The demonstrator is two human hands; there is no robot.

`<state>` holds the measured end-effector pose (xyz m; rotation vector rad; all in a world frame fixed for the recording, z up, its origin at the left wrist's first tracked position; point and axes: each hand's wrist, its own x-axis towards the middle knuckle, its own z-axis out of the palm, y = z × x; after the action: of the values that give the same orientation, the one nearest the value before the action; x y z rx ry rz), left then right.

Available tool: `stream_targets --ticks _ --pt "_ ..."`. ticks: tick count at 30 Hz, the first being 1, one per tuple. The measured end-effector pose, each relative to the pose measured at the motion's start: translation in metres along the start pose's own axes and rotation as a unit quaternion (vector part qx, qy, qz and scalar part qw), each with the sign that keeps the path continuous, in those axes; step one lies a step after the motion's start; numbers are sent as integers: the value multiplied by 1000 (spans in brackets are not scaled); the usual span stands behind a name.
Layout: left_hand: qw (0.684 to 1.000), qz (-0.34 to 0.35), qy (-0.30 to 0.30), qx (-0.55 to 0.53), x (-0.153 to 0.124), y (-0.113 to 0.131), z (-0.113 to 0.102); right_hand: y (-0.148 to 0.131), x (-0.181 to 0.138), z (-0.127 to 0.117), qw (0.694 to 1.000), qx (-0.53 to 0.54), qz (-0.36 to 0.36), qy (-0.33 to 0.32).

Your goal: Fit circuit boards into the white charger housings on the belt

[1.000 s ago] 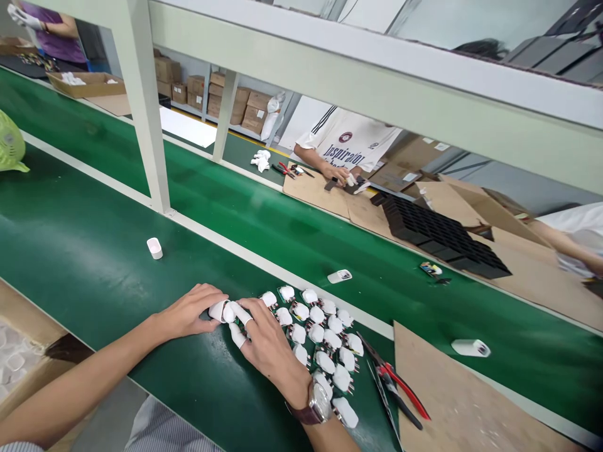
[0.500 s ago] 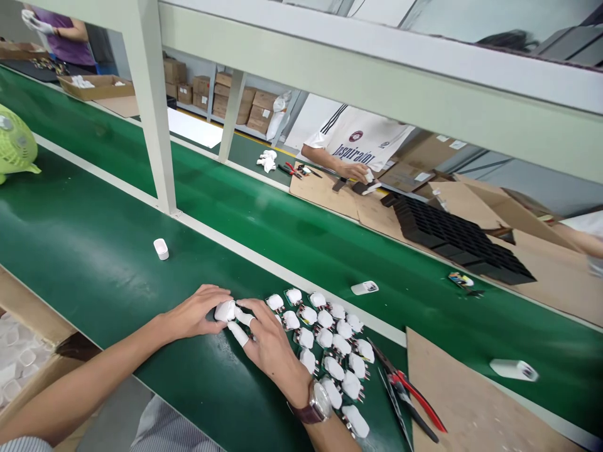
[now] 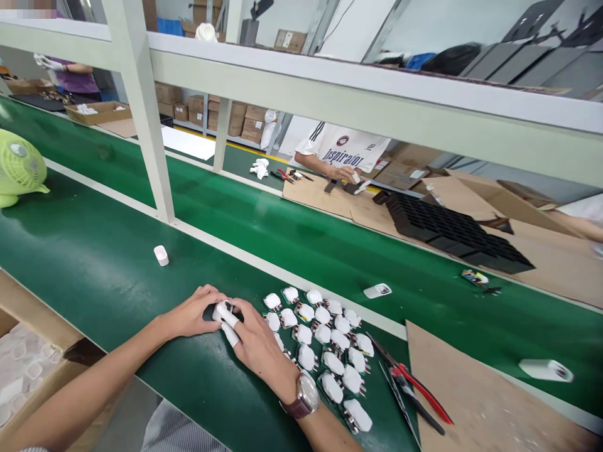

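Note:
Above the green bench, my left hand (image 3: 194, 312) grips a small white plastic part (image 3: 218, 312) between thumb and fingers. My right hand (image 3: 259, 342) closes on the same part from the other side, with white covers on two fingertips and a watch on the wrist. Fingers hide much of the part, and something dark shows beside it. Just right of my hands lie several white-topped circuit-board assemblies (image 3: 333, 363) with metal prongs. A white oval cap (image 3: 161, 255) stands alone to the left.
Red-and-black pliers (image 3: 426, 394) and tweezers (image 3: 398, 402) lie beside a brown board (image 3: 471, 389). White housings (image 3: 377, 290) sit on the green conveyor (image 3: 282, 232). A frame post (image 3: 149, 125) rises ahead. A green fan (image 3: 19, 164) stands left. Across the conveyor, a co-worker's hands work near black trays (image 3: 452, 232).
My right-hand fingers have shifted left, over the white part. The view has tilted up slightly. The white housings and a circuit board on the conveyor have moved right.

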<state>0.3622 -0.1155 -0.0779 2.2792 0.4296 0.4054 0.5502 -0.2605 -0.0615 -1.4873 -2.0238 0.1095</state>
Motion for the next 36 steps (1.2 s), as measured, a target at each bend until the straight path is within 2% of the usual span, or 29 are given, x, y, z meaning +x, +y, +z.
stream_targets --ticks 4,6,12,18,22,25,28,30,32,36 --pt "1000 12 -10 1 2 1 -1 1 -3 3 999 -24 -24 21" --pt "1000 19 -14 5 2 1 -2 0 -3 3 999 -38 -25 12" --pt "1000 8 -22 -1 2 -4 -2 -4 12 -4 999 16 29 -22" --pt "1000 5 -28 9 2 -2 -2 -3 18 -3 999 -28 9 -23" --pt "1000 6 -25 13 3 7 -7 2 18 -4 999 10 43 -25" --pt "1000 12 -10 1 1 8 -8 6 18 -5 999 14 38 -9" --pt "998 3 46 -34 -4 4 -5 5 19 -4 1000 -11 8 -6" --pt "996 19 74 -45 -7 1 -3 4 19 -3 1000 -26 -4 -15" --pt "995 59 76 -28 -10 -1 -4 4 18 -6 1000 -22 0 -17" --pt "988 129 82 36 -11 3 -8 4 9 -19 999 -16 42 18"
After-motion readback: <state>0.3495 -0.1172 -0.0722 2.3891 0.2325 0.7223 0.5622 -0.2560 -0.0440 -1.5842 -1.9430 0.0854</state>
